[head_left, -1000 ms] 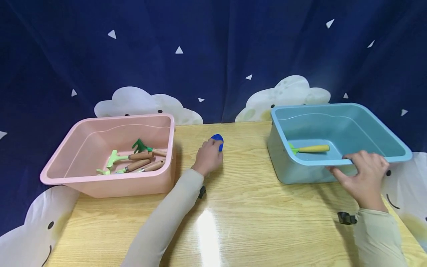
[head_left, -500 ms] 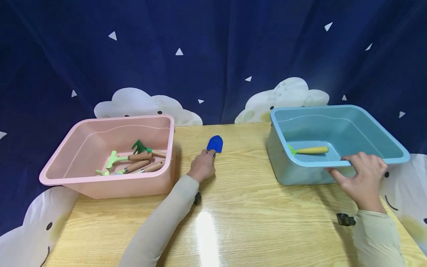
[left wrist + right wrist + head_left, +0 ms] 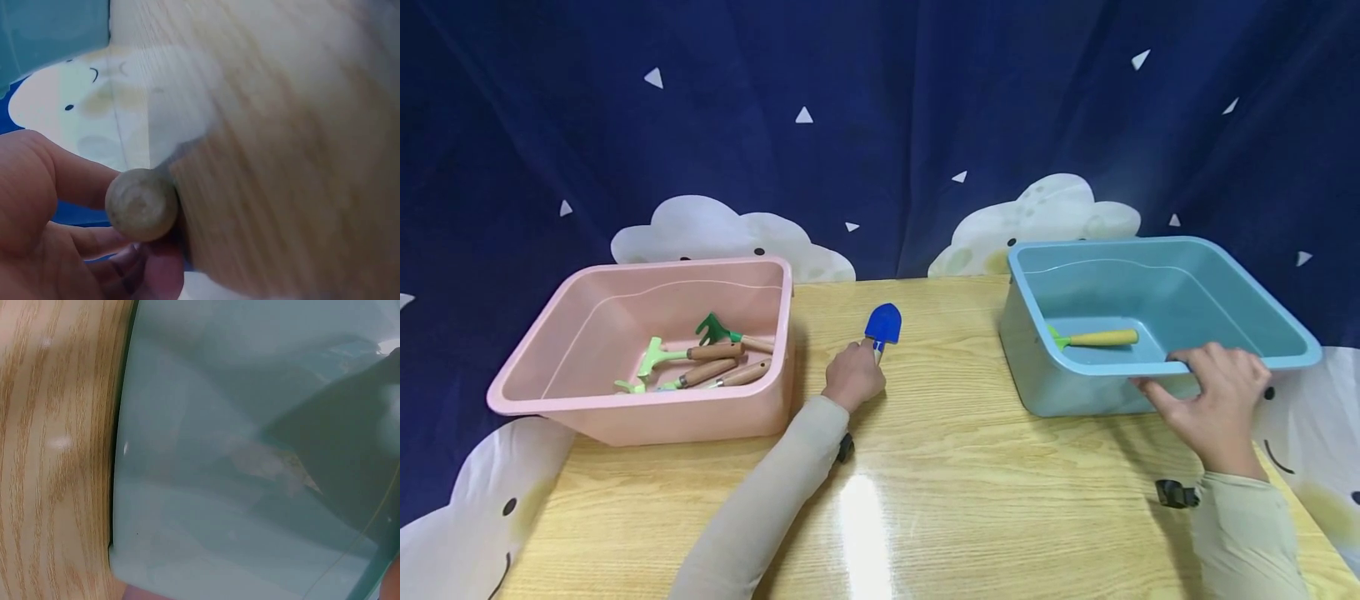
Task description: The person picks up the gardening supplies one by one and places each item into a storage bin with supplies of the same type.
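My left hand (image 3: 854, 377) pinches the wooden handle of a small toy shovel with a blue blade (image 3: 883, 323), close over the middle of the table. The left wrist view shows the handle's round end (image 3: 142, 205) between thumb and fingers. With its fingers hooked over the front rim and the thumb outside, my right hand (image 3: 1217, 404) grips the blue bin (image 3: 1030, 367). Inside that bin lies a tool with a yellow handle (image 3: 1103, 337) and a light green head. The bin's smooth outer wall (image 3: 187, 456) fills most of the right wrist view.
At the left stands a pink bin (image 3: 647, 408) holding several small garden tools, among them a dark green rake (image 3: 715, 328) and a light green one (image 3: 655, 357). A dark blue curtain (image 3: 880, 125) with clouds hangs behind the wooden table (image 3: 970, 467).
My left hand has drawn back from over the blue blade to the shovel's handle, so the blade now shows fully. The right hand stays on the bin's rim.
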The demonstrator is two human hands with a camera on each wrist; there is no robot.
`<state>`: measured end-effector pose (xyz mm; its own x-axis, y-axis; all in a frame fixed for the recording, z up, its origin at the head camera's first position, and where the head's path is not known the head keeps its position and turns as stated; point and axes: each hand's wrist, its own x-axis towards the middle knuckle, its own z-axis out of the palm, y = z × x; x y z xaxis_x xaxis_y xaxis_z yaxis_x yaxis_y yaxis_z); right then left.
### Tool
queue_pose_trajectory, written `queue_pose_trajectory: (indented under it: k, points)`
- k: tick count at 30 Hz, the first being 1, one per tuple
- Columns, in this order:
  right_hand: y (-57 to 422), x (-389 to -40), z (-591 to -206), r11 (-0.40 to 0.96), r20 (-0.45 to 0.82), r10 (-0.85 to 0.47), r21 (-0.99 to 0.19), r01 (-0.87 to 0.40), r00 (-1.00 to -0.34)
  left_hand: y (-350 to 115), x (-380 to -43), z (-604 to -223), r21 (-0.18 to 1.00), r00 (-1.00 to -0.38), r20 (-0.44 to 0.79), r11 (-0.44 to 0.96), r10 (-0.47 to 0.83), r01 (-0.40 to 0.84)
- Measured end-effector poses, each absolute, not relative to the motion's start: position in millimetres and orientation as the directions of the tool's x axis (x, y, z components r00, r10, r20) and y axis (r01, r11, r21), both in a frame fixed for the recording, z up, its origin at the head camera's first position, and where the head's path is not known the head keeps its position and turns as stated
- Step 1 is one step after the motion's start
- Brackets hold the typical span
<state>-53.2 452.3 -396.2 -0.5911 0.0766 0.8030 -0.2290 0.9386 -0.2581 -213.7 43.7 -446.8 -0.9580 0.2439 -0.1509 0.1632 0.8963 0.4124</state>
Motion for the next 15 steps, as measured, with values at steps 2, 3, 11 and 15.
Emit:
queue_pose_trajectory:
  k: [2, 3, 11, 15]
  points:
    - [452.5, -53.0, -395.9, 0.939, 0.804, 0.075, -0.256, -0.23, -0.59, 43.5, -213.9, -446.2, 0.416, -0.958, -0.151, 0.895, 0.245, 0.163]
    - [452.6, -52.9, -395.9, 0.939, 0.804, 0.074, -0.256, -0.23, -0.59, 43.4, -214.0, -446.0, 0.417, -0.958, -0.151, 0.894, 0.245, 0.163]
    - [452.2, -52.5, -396.6, 0.94, 0.802, 0.075, -0.255, -0.226, -0.592, 41.5, -216.7, -449.7, 0.422, -0.944, -0.12, 0.876, 0.308, 0.232]
    - [452.0, -52.6, -396.5, 0.942, 0.806, 0.075, -0.25, -0.223, -0.587, 39.0, -218.9, -453.8, 0.419, -0.903, -0.067, 0.833, 0.424, 0.36]
